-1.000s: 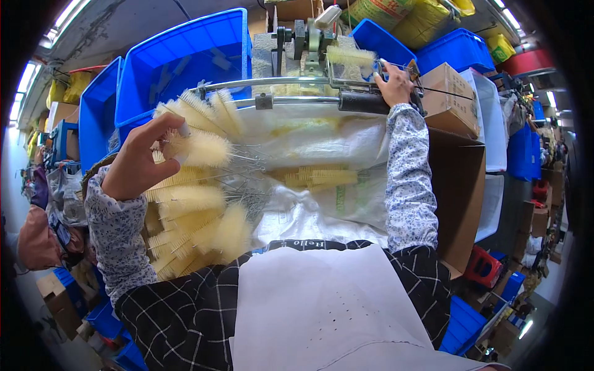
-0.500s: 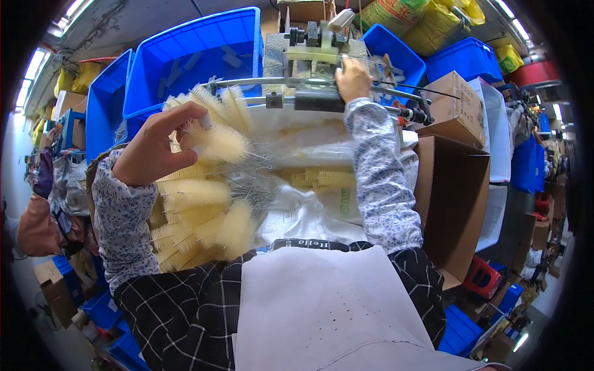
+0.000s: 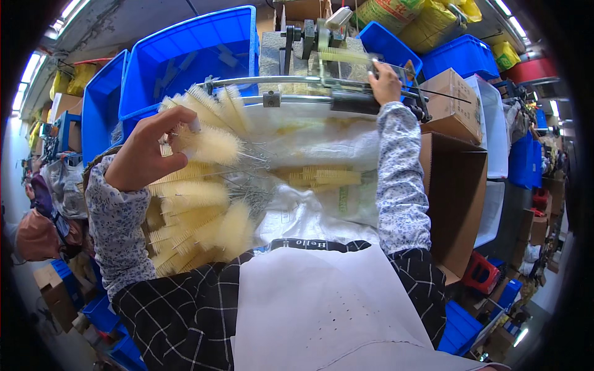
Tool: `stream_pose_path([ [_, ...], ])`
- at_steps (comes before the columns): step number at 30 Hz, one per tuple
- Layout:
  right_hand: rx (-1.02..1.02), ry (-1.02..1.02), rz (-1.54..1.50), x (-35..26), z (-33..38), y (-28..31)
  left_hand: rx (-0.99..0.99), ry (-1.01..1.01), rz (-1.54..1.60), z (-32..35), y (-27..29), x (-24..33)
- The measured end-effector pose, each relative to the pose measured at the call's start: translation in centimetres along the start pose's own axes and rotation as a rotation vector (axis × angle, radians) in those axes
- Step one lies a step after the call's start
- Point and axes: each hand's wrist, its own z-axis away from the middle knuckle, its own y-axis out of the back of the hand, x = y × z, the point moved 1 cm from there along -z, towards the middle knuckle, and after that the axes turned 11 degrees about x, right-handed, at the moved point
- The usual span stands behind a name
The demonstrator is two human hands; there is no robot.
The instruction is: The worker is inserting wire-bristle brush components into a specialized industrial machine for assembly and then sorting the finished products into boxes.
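Observation:
My left hand (image 3: 150, 147) is curled around a pale yellow bristle brush (image 3: 213, 145), its fingertips wearing white covers. The brush lies over a heap of similar brushes (image 3: 201, 204), whose thin twisted wire ends (image 3: 250, 185) point right. At the bench machine (image 3: 297, 80), my right hand (image 3: 386, 84) has its fingers bent at the right end of a blurred pale bristle piece (image 3: 343, 55). What those fingers grip is hidden. Just below and left of this hand, a dark cylinder-shaped slide (image 3: 359, 102) sits on the machine's metal rods (image 3: 291, 99).
Blue bins (image 3: 192, 68) stand left of the machine, and another blue bin (image 3: 377, 38) is behind it at right. An open cardboard box (image 3: 455, 198) stands beside my right forearm. White sacking (image 3: 303, 216) with a few brushes (image 3: 325, 177) on it lies in front of me.
My right hand has moved right along the machine, and the dark slide and the bristle piece have shifted right too. My left hand has drawn slightly left with its brush.

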Motion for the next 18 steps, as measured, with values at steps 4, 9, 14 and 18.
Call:
stream_pose_path([
  [4, 0.013, 0.053, -0.065, 6.3, -0.8, 0.2, 0.026, -0.016, 0.028, 0.0, -0.3, -0.7],
  [9, -0.024, 0.017, 0.29, 5.5, -3.5, 2.0, 0.011, -0.043, 0.14, -1.5, -1.2, -0.4],
  [14, -0.218, 0.25, 0.108, 8.8, -3.8, 4.9, -0.087, 0.046, 0.473, -2.7, -2.0, -0.9],
  [18, -0.768, -0.317, -0.729, 4.4, 0.0, 12.7, 0.009, 0.041, 0.501, -3.5, -3.9, -1.0],
])
